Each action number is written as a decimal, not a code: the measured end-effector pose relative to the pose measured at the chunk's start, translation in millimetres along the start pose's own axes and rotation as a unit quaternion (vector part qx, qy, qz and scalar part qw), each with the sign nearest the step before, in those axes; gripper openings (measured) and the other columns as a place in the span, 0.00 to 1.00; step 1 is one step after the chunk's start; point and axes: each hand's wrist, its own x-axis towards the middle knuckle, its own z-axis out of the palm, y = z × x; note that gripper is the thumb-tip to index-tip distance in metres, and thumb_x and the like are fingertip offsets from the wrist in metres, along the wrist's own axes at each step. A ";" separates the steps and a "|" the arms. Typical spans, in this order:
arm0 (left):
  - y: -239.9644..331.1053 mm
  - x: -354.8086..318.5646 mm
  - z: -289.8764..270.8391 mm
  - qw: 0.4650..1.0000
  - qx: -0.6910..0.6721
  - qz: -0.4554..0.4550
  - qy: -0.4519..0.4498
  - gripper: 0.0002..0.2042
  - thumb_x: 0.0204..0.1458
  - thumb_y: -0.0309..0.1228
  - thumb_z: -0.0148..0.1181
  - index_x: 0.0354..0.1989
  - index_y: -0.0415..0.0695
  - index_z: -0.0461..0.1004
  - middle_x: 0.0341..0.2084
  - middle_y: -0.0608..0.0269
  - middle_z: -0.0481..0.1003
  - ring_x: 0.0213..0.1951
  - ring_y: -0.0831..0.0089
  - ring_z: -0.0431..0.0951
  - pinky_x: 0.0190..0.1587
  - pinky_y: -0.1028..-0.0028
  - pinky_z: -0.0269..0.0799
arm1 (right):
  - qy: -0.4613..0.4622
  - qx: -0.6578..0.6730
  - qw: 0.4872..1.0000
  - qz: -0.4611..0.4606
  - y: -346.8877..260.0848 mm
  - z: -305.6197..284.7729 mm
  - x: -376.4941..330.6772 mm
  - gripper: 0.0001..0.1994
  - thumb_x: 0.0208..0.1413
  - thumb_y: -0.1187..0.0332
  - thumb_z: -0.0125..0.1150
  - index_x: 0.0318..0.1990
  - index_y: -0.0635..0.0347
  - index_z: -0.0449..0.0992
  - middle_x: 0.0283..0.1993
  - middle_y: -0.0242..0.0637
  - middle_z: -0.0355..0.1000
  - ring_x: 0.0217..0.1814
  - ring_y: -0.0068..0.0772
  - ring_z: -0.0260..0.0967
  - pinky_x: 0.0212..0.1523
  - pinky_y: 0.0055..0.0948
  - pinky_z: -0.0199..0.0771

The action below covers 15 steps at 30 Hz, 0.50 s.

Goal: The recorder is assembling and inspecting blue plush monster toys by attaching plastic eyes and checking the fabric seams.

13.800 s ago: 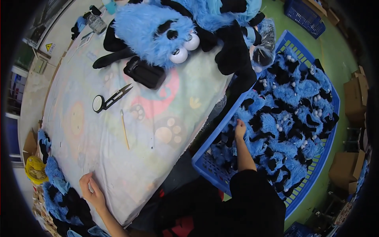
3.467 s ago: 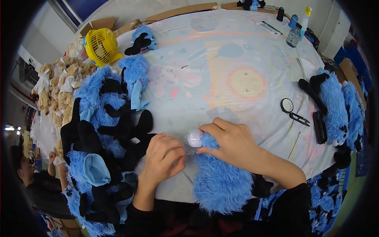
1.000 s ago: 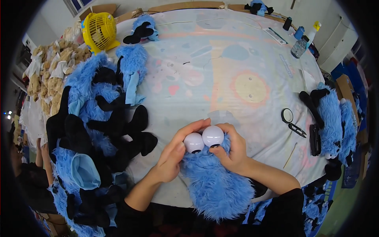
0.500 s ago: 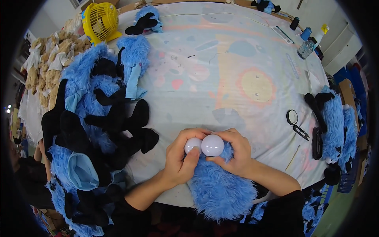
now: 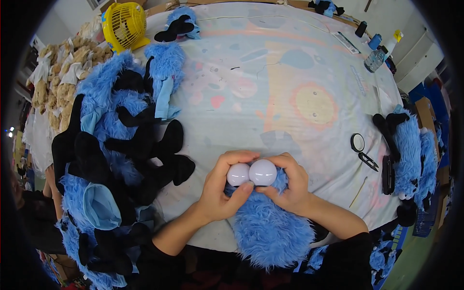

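A blue furry plush piece [image 5: 271, 232] hangs over the table's near edge toward me. At its far end sit two glossy white balls, like plush eyes, side by side and touching. My left hand [image 5: 224, 186] curls around the left white ball [image 5: 238, 174], its thumb pressed just below where the balls meet. The right white ball [image 5: 263, 172] lies between the fingers and thumb of my right hand [image 5: 292, 186], which also grips the blue fur beneath. What the fingertips do behind the balls is hidden.
A heap of blue and black plush pieces [image 5: 116, 106] fills the table's left side beside a yellow fan [image 5: 124, 27]. To the right lie thread snips [image 5: 368, 162], a round black-rimmed item [image 5: 357, 142], a thin stick [image 5: 358, 192] and more blue plush [image 5: 408, 150]. Bottles [image 5: 375, 59] stand far right.
My left thumb has slid off the left ball's face to the right, below the gap between the balls. Both balls have shifted slightly, and their undersides show more.
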 end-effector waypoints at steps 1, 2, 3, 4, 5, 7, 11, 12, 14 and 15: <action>1.3 0.2 2.0 1.000 0.019 0.010 0.014 0.16 0.47 0.21 0.48 0.46 0.36 0.63 0.37 0.53 0.71 0.38 0.68 0.70 0.45 0.74 0.65 | 0.006 0.019 1.000 0.021 -0.7 -0.1 -0.4 0.21 0.38 0.71 0.68 0.43 0.63 0.68 0.35 0.37 0.70 0.30 0.30 0.67 0.31 0.22 0.67; 2.0 0.1 3.3 0.999 0.038 0.021 0.029 0.16 0.48 0.22 0.49 0.47 0.37 0.62 0.35 0.54 0.72 0.37 0.69 0.71 0.43 0.75 0.66 | 0.012 0.038 0.998 0.042 -1.3 -0.1 -0.7 0.21 0.39 0.71 0.67 0.43 0.64 0.68 0.35 0.38 0.70 0.30 0.30 0.67 0.32 0.22 0.67; 1.1 -0.1 3.1 0.999 0.036 0.021 0.026 0.16 0.48 0.22 0.49 0.47 0.37 0.62 0.35 0.54 0.72 0.37 0.69 0.71 0.43 0.75 0.66 | 0.014 0.036 0.998 0.043 -0.9 0.0 -1.2 0.21 0.39 0.71 0.67 0.43 0.64 0.68 0.35 0.38 0.70 0.30 0.30 0.67 0.32 0.22 0.67; 0.0 -0.7 0.7 0.998 0.053 -0.014 0.011 0.15 0.48 0.22 0.49 0.46 0.36 0.63 0.34 0.55 0.72 0.35 0.70 0.71 0.41 0.76 0.66 | 0.019 0.045 0.997 0.066 -0.1 0.9 -1.9 0.20 0.40 0.71 0.66 0.43 0.64 0.68 0.34 0.38 0.70 0.30 0.30 0.66 0.32 0.22 0.67; -1.4 -1.5 -2.6 0.996 0.070 -0.049 -0.005 0.15 0.47 0.22 0.50 0.46 0.36 0.63 0.33 0.56 0.72 0.34 0.71 0.70 0.39 0.77 0.66 | 0.025 0.054 0.994 0.088 1.0 1.9 -2.5 0.19 0.42 0.71 0.65 0.43 0.64 0.68 0.34 0.38 0.70 0.30 0.30 0.66 0.32 0.22 0.67; -5.1 -3.0 -7.3 0.987 0.104 -0.118 -0.037 0.15 0.47 0.22 0.51 0.45 0.36 0.64 0.31 0.59 0.72 0.31 0.74 0.70 0.35 0.79 0.66 | 0.037 0.072 0.988 0.133 2.8 2.0 -3.8 0.18 0.44 0.71 0.63 0.43 0.64 0.67 0.34 0.39 0.69 0.30 0.30 0.66 0.32 0.22 0.66; -11.3 -10.0 -11.0 0.991 0.063 -0.118 0.013 0.13 0.47 0.23 0.53 0.42 0.35 0.66 0.30 0.61 0.72 0.27 0.76 0.68 0.31 0.80 0.64 | -0.048 0.052 0.989 0.126 -2.3 -3.8 3.4 0.16 0.47 0.69 0.61 0.43 0.64 0.67 0.32 0.39 0.69 0.28 0.30 0.64 0.30 0.23 0.65; -11.8 -10.7 -11.0 0.991 0.049 -0.118 0.029 0.12 0.47 0.23 0.54 0.41 0.35 0.66 0.29 0.62 0.72 0.26 0.77 0.68 0.29 0.81 0.64 | -0.076 0.045 0.988 0.123 -3.2 -5.1 4.6 0.16 0.47 0.68 0.60 0.43 0.64 0.67 0.32 0.39 0.69 0.27 0.30 0.64 0.29 0.23 0.64; -10.5 -9.7 -10.5 0.991 0.052 -0.120 0.031 0.12 0.47 0.23 0.54 0.40 0.35 0.67 0.29 0.62 0.72 0.26 0.77 0.67 0.29 0.81 0.64 | -0.082 0.041 0.988 0.128 -3.8 -7.0 5.3 0.15 0.48 0.68 0.60 0.42 0.64 0.67 0.31 0.39 0.69 0.26 0.30 0.63 0.29 0.23 0.64; -9.1 -9.2 -10.2 0.990 0.056 -0.123 0.035 0.11 0.47 0.23 0.54 0.39 0.35 0.67 0.29 0.62 0.72 0.26 0.77 0.67 0.29 0.81 0.63 | -0.088 0.037 0.987 0.132 -4.0 -7.8 5.5 0.15 0.48 0.68 0.59 0.42 0.64 0.67 0.30 0.39 0.69 0.26 0.30 0.63 0.28 0.23 0.63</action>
